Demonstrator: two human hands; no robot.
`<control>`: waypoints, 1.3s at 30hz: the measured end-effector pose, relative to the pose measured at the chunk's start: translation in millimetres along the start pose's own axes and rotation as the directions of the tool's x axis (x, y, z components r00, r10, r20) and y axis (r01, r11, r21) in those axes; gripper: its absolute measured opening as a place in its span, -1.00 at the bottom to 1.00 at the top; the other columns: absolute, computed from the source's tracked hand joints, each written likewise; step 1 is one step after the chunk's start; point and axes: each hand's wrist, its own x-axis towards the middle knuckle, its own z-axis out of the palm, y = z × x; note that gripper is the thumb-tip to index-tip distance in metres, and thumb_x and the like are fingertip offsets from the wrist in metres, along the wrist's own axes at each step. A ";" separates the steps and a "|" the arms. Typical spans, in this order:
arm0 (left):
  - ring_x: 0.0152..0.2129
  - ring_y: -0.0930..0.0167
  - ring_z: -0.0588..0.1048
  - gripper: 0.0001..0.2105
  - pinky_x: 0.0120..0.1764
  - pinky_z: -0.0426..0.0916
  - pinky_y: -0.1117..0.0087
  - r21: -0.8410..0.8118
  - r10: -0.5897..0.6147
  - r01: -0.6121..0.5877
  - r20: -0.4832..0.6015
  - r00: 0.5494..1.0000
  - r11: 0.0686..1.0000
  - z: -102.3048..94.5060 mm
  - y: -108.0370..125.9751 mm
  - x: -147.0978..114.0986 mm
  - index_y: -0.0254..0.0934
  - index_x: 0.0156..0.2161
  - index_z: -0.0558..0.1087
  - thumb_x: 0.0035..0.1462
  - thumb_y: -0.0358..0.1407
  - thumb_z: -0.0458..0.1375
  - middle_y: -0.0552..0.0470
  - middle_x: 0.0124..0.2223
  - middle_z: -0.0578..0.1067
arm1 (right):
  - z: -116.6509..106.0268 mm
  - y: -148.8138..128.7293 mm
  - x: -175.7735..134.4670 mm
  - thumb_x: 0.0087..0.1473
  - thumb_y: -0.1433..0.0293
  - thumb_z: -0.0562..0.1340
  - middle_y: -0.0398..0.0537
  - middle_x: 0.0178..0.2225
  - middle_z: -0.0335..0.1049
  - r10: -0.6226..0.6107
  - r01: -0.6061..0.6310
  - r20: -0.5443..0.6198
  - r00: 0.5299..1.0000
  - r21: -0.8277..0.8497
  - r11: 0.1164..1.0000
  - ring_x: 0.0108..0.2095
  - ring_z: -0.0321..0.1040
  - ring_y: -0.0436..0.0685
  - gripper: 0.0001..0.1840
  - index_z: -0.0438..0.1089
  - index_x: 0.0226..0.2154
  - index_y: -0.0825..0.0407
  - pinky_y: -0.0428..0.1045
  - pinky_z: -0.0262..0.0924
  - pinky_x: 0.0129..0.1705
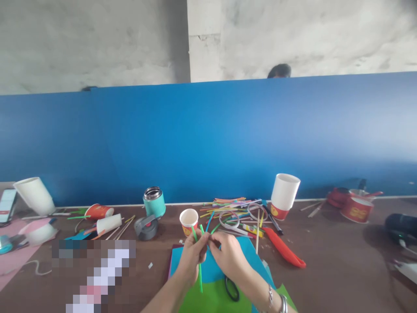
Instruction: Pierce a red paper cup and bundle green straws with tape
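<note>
My left hand point(193, 257) is closed around a thin green straw point(200, 280), which sticks out below the fist. Green ends also rise above the fingers, and I cannot tell whether they belong to one straw or two. My right hand point(230, 252) pinches at the left fingertips; whatever is in that pinch is hidden. Both hands are over blue sheets point(182, 256) and a green sheet point(211, 295). Beneath the right wrist shows a black scissor handle point(232, 290). A small paper cup point(188, 217) stands upright just behind the left hand.
Coloured sticks point(228, 204) lie in a pile by the blue partition point(195, 143). A red-orange tool point(285, 248), a stack of white cups point(286, 193) and a red bowl point(357, 209) are to the right. Leftward are a teal flask point(154, 203), its grey lid point(146, 228) and tipped cups point(109, 223).
</note>
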 end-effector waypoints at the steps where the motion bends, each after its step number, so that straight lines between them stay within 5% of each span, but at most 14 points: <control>1: -0.74 0.66 -0.11 -0.58 -0.65 -0.24 0.54 -0.006 -0.003 0.003 -0.007 1.000 1.000 -0.1 0.5 0.0 -0.24 -0.53 0.17 -0.20 -0.09 0.34 0.34 -0.71 0.01 | -0.1 0.3 -0.1 0.04 0.42 0.07 -0.10 -0.58 0.37 0.004 -0.004 0.019 1.000 0.008 1.000 -0.53 0.24 0.01 -0.75 0.34 -0.59 0.06 -0.12 -0.04 -0.47; 10: -0.74 0.66 -0.07 -0.59 -0.65 -0.25 0.55 -0.085 -0.001 0.000 -0.006 1.000 0.996 -6.9 -0.3 5.1 -0.36 -0.36 0.45 -0.20 -0.03 0.32 0.31 -0.69 0.04 | -0.9 4.7 2.5 0.06 0.39 0.08 -0.11 -0.57 0.39 0.042 -0.047 0.065 0.997 0.064 0.997 -0.54 0.25 0.01 -0.76 0.34 -0.57 0.07 -0.13 -0.04 -0.49; 14: -0.74 0.67 -0.07 -0.63 -0.65 -0.23 0.55 -0.106 0.016 -0.023 -0.065 0.998 0.994 -4.1 5.1 3.8 -0.36 -0.47 0.47 -0.31 -0.10 0.39 0.32 -0.70 0.03 | 1.3 3.7 2.5 0.06 0.40 0.07 -0.14 -0.59 0.37 0.017 -0.035 0.109 0.994 0.162 0.986 -0.57 0.22 -0.01 -0.75 0.33 -0.58 0.06 -0.14 -0.03 -0.51; 31: -0.69 0.61 0.12 -0.64 -0.60 -0.01 0.56 0.086 0.155 -0.146 -0.108 0.982 0.986 -13.1 -10.3 11.0 -0.36 -0.48 0.47 -0.17 -0.04 0.30 0.20 -0.64 0.21 | 15.9 3.6 -4.0 0.07 0.38 0.08 0.00 -0.41 0.48 0.055 -0.057 0.015 0.998 0.150 0.987 -0.40 0.36 0.10 -0.77 0.44 -0.42 0.06 -0.11 0.10 -0.37; 35: -0.63 0.57 0.20 -0.65 -0.56 0.07 0.55 0.139 0.211 -0.190 -0.158 0.965 0.972 -15.3 -10.1 11.5 -0.36 -0.45 0.51 -0.16 -0.04 0.29 0.12 -0.57 0.33 | 18.1 3.4 -3.7 0.05 0.35 0.11 -0.07 -0.53 0.46 0.090 -0.103 0.075 0.993 0.193 0.976 -0.50 0.32 0.05 -0.75 0.44 -0.52 0.07 -0.13 0.06 -0.45; 39: -0.68 0.57 0.13 -0.58 -0.60 0.01 0.53 0.190 0.199 -0.174 -0.119 0.973 0.966 -13.6 -12.5 11.3 -0.37 -0.49 0.51 -0.20 0.03 0.28 0.15 -0.65 0.25 | 23.1 4.6 -3.3 0.07 0.31 0.07 -0.09 -0.61 0.40 0.132 -0.141 0.053 0.990 0.269 0.953 -0.58 0.24 0.01 -0.65 0.40 -0.59 0.11 -0.14 0.02 -0.52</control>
